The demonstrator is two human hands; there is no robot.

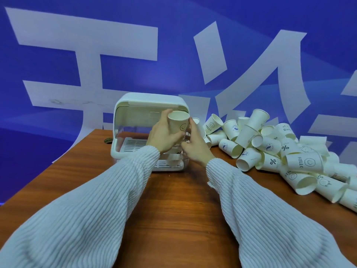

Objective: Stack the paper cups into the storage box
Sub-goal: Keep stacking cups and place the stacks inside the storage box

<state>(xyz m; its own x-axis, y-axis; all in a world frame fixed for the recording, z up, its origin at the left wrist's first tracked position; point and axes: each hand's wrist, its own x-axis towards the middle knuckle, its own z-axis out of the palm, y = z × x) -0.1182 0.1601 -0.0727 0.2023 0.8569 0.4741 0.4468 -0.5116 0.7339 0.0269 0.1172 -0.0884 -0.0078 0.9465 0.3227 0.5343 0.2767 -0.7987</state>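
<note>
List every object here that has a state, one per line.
storage box: lid raised, front open
held paper cup: upright, gripped by left hand
right hand: beside the cup; grip unclear
loose paper cups: heaped on table, mostly tipped over

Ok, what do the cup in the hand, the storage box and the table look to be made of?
Cup: matte white paper with a rolled rim and a printed smiley. Storage box: smooth cream plastic shell with a clear, probably plastic, front and a slotted tray inside. Table: reddish-brown wood grain with a slight sheen, solid or laminate I cannot tell.
</note>
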